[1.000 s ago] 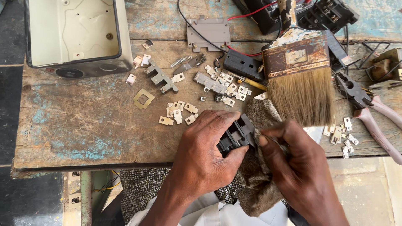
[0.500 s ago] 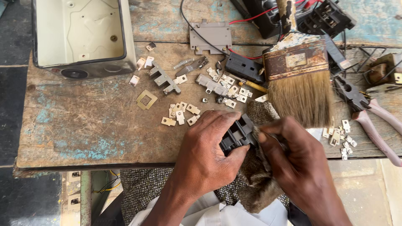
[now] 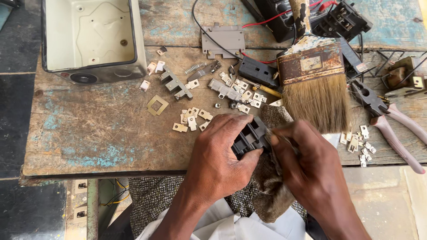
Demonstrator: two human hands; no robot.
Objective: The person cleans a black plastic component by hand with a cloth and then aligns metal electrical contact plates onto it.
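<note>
The left hand [image 3: 218,155] is gripping a black plastic block [image 3: 251,138] at the near edge of the wooden bench [image 3: 89,142], fingers wrapped over its left side and thumb tucked beneath, and it is holding the piece almost exactly where it was a second ago. The right hand [image 3: 307,164] is clenched around a bunched brown rag [image 3: 271,191] and is pressing it against the block's right end; over the last second this hand has been creeping a little leftward and upward along the block, so more of the ribbed top is disappearing under the knuckles. That small shift, with the block itself barely moving, suggests the wiping is working across the part in short strokes rather than finishing. Nothing else on the bench has been disturbed: the wide paintbrush [image 3: 313,84] is lying just beyond the right hand with its bristles pointing toward the person, the small brass clips [image 3: 193,118] are scattered just beyond the left hand's fingers, and another little heap of clips [image 3: 358,144] is sitting by the pink-handled pliers [image 3: 393,124] at the right. The open metal box [image 3: 89,40] is resting well apart at the far left, and a second black block [image 3: 258,71] is waiting untouched near the brush ferrule.
</note>
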